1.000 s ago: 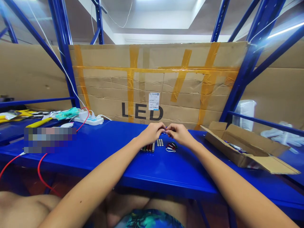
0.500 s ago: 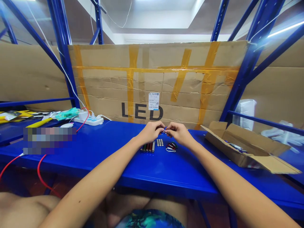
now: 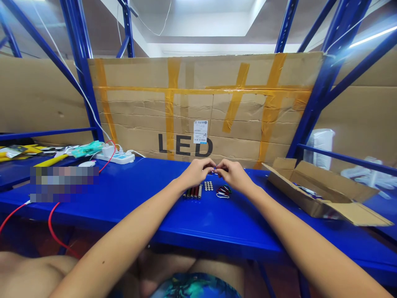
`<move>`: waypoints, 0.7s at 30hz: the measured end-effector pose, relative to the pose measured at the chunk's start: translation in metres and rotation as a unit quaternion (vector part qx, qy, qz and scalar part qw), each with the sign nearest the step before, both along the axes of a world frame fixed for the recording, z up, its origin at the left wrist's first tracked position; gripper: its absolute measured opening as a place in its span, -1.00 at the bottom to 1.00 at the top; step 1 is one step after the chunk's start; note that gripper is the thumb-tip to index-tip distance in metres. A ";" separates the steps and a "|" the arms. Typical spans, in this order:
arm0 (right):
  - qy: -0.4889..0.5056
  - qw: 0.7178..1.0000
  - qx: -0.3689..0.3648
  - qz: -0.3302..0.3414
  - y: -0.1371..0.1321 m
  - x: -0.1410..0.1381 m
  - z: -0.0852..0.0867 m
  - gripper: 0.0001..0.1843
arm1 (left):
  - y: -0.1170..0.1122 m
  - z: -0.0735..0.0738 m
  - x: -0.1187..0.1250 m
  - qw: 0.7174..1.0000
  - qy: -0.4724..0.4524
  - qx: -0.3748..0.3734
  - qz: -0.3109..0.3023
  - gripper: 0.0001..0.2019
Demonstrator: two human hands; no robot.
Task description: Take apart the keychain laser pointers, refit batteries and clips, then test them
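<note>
Head view: both hands were raised over the far part of the blue worktop [image 3: 139,178], which had a smooth, glossy painted surface. The left hand [image 3: 198,169] and right hand [image 3: 233,171] met almost tip to tip, each grip closed in a pinch on one small shiny item [image 3: 214,172]. This item was bluish with a bright glint; fingers covered much of it and its exact form could not be determined.

Just nearer the person lay three groups. Slim cylindrical tubes [image 3: 192,192], in dark, red and silver finishes, lay side by side, their far ends partly hidden by the left hand. To their right, small round metal pieces [image 3: 209,186] were set out in neat rows. Farther right, looped metal clips [image 3: 223,192] in silver, red and green lay in an overlapping cluster, close to the right wrist.

At the right stood an open cardboard box [image 3: 310,209], flaps spread, with shiny slender pieces [image 3: 307,191] inside. At the left were a white power strip [image 3: 119,157], a red cable [image 3: 52,221] and a yellow handle [image 3: 52,160]. A tall, creased cardboard panel [image 3: 145,116], banded with orange tape and printed "LED", closed off the rear between blue metal posts [image 3: 82,66].

The worktop's straight front edge passed beneath both forearms. Flat surface extended leftward from the tubes and forward to that edge; on the right, the box bounded the working space.
</note>
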State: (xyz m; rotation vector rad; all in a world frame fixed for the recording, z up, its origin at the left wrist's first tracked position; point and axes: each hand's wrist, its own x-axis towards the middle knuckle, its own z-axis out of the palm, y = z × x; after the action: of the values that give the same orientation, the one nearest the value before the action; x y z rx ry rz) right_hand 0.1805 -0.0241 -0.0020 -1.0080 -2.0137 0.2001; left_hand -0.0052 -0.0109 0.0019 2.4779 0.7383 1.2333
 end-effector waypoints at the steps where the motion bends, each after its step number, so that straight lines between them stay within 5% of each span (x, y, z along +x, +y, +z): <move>1: 0.000 1.000 0.015 -0.014 -0.001 -0.002 0.000 -0.90 | 0.000 0.001 0.000 1.000 -0.001 0.010 0.001 -0.86; 10: -0.040 0.998 0.054 -0.003 -0.008 -0.007 0.003 -0.88 | 0.002 -0.004 0.002 0.999 -0.040 -0.024 0.027 -0.85; 21: -0.006 1.000 0.018 0.018 -0.006 -0.005 0.004 -0.86 | 0.001 -0.010 0.009 0.995 -0.071 -0.059 0.034 -0.88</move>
State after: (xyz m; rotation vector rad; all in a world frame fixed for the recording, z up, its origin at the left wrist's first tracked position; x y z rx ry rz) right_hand 0.1755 -0.0301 0.0022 -0.9517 -2.0404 0.1765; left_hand 0.0036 -0.0099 -0.0080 2.2631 0.8383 1.3334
